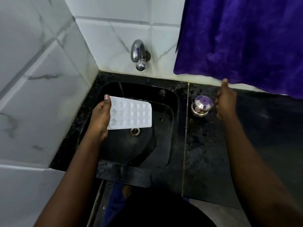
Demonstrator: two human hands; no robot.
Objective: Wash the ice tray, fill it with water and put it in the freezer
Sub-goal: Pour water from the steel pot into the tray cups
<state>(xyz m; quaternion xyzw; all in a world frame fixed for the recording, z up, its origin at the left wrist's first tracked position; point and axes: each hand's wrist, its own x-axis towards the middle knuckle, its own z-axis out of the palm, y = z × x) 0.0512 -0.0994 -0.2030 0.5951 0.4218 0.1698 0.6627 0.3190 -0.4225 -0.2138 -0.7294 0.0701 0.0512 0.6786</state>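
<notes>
A white ice tray [132, 114] with star-shaped cells hangs level over the black sink [165, 99], just above the drain [135, 131]. My left hand [100, 118] grips the tray's left end, thumb on top and fingers beneath. The cells look empty. A chrome tap [138, 54] juts from the tiled wall behind the sink, and no water runs from it. My right hand [227, 100] hovers over the black counter to the right of the sink. Its thumb points up and its fingers are loosely curled, right beside a small steel pot, holding nothing I can see.
The small steel pot [200, 106] with a lid stands on the black counter [205, 153] beside the sink. A purple cloth [246, 43] hangs down over the wall at the upper right. White marble-look tiled walls [41, 79] close off the left and back.
</notes>
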